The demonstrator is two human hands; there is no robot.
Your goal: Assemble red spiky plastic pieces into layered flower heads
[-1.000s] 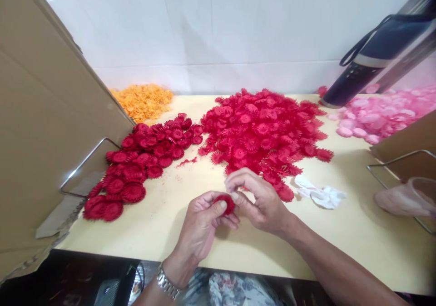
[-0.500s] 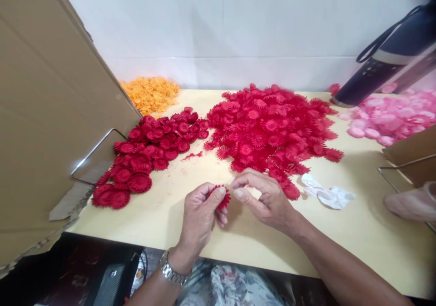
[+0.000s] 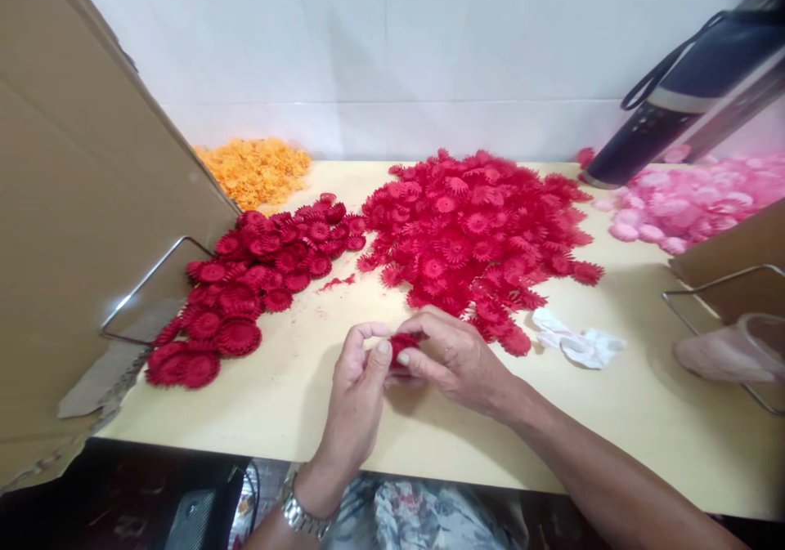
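Observation:
Between my two hands, over the front of the table, is a small red flower piece (image 3: 401, 349) with a fringed edge. My left hand (image 3: 361, 374) grips it from the left, thumb on the near side. From the right, my right hand (image 3: 450, 354) pinches it too, thumb and forefinger against its edge. My fingers cover much of the piece. Just beyond my hands spreads a big heap of loose red fringed flower pieces (image 3: 472, 231). To the left lies a pile of darker red, cupped flower pieces (image 3: 239, 297).
An orange heap (image 3: 257, 170) sits at the back left beside a tall cardboard sheet (image 3: 91, 166) with a wire bookend (image 3: 141, 284). On the right are crumpled white tissue (image 3: 582, 346), a plastic cup (image 3: 729, 354), pink petals (image 3: 705, 198) and a dark bottle (image 3: 656, 117).
My right hand has come left and now closes on the red flower piece, which only my left hand held before. The view has shifted slightly to the right.

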